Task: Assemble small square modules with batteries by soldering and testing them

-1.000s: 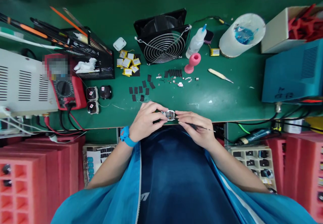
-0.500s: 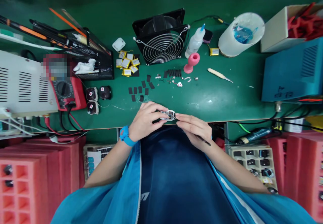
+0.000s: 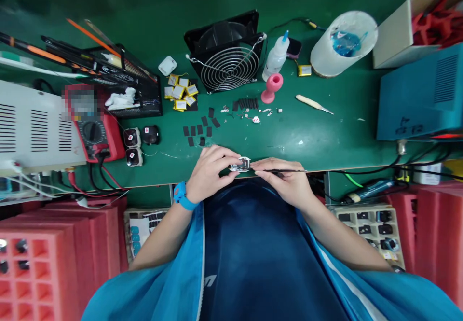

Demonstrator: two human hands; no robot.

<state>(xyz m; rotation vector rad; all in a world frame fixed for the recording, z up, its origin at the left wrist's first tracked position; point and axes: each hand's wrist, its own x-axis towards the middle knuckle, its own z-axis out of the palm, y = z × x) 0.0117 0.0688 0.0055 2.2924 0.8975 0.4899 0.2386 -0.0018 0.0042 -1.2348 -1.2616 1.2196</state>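
My left hand (image 3: 213,172), with a blue wristband (image 3: 181,195), pinches a small white device housing (image 3: 246,160) at the table's front edge. A circuit board shows inside the housing, its left side partly covered by my fingertips. At the right of it, my right hand (image 3: 285,180) is closed round slim dark tweezers (image 3: 294,171), which lie nearly level. Their tip reaches the housing's right side; whether it touches the board I cannot tell. Beyond my hands lie several black foam pads (image 3: 199,129) and small loose parts (image 3: 256,119).
A fan (image 3: 231,65) stands at the back, beside yellow pouch batteries (image 3: 179,91). Rightward are a pink holder (image 3: 272,89), a squeeze bottle (image 3: 277,58), a pale-handled tool (image 3: 314,104), a white tub (image 3: 325,60) and a blue box (image 3: 415,104). A red multimeter (image 3: 96,130) sits left.
The tweezers have swung from slanting down across my right palm to nearly level, and my right hand has turned with them. The housing now shows more of its circuit board.
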